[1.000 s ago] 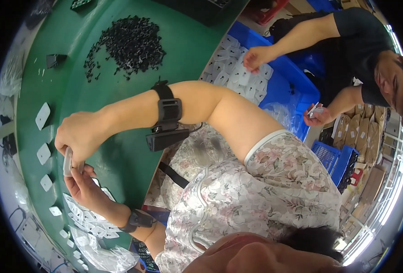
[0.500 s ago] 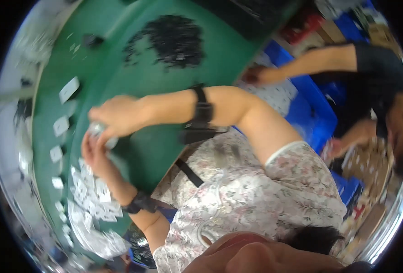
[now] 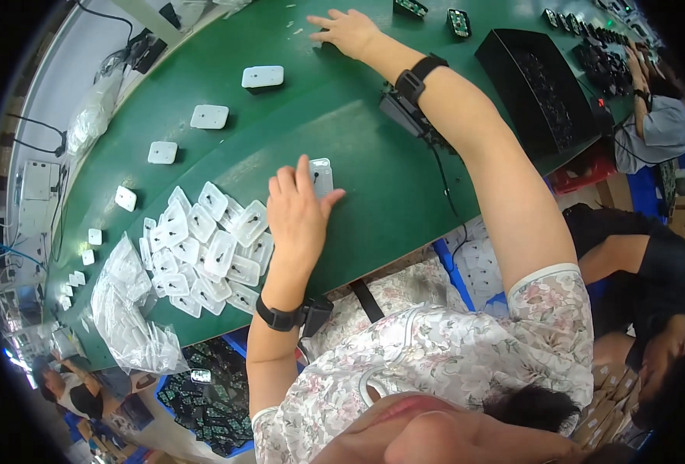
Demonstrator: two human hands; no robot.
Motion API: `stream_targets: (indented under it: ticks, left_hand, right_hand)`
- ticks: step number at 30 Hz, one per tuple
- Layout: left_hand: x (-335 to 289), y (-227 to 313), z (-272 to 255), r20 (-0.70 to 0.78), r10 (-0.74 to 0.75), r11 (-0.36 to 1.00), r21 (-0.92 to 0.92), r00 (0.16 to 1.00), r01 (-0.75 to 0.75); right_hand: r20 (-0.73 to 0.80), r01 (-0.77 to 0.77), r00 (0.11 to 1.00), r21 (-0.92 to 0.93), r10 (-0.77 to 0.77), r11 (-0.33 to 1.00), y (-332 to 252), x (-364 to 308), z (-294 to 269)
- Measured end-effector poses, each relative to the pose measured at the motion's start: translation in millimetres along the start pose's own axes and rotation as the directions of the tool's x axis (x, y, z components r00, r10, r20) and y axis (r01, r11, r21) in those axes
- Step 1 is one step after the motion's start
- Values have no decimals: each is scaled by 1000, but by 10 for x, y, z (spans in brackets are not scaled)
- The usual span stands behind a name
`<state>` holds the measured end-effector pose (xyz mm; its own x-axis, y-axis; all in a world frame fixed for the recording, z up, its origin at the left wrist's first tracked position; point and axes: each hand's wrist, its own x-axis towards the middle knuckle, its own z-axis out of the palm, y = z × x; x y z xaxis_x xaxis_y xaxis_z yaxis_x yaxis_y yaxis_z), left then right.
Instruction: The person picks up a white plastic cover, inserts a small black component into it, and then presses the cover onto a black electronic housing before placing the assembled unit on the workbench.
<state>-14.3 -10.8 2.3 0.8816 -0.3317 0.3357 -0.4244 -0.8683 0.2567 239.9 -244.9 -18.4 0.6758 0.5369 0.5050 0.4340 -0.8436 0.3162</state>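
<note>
My left hand lies over the green table with its thumb spread from the fingers. Between thumb and forefinger sits a translucent white plastic shell with a dark spot, partly behind the hand; whether they touch I cannot tell. Farther off, my right hand reaches across the table, fingers apart and holding nothing I can see. Small pale scraps lie beside its fingertips. To the left of my left hand is a heap of similar translucent shells.
White rectangular pieces stand in a curved row along the left. A clear plastic bag lies beside the heap. At the right stands a black open box; circuit boards lie beyond. A co-worker's dark sleeve is at lower right.
My hands, close together around a small pale thing before, are now apart. The right has reached far out and the left is beside the translucent shell. The view has turned.
</note>
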Motion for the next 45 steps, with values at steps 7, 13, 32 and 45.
stream_targets:
  ticks: [7, 13, 32, 45]
  left_hand:
    - [-177, -84, 18, 19, 27, 996, -86, 999, -25]
    - [-254, -153, 22, -55, 70, 979, -188, 996, -79]
    - [-357, -405, -75, -142, -37, 859, -511, 989, -42]
    - [-461, -348, -51, 18, 102, 994, -48, 995, -101]
  right_hand:
    - [320, 35, 944, -348, 83, 937, -281, 156, -631]
    - [407, -82, 913, 164, 8, 983, -764, -304, -1073]
    - [93, 76, 961, 817, -260, 572, -1427, -842, -1601]
    - [-20, 225, 963, 606, -269, 763, -1568, -1013, -1514]
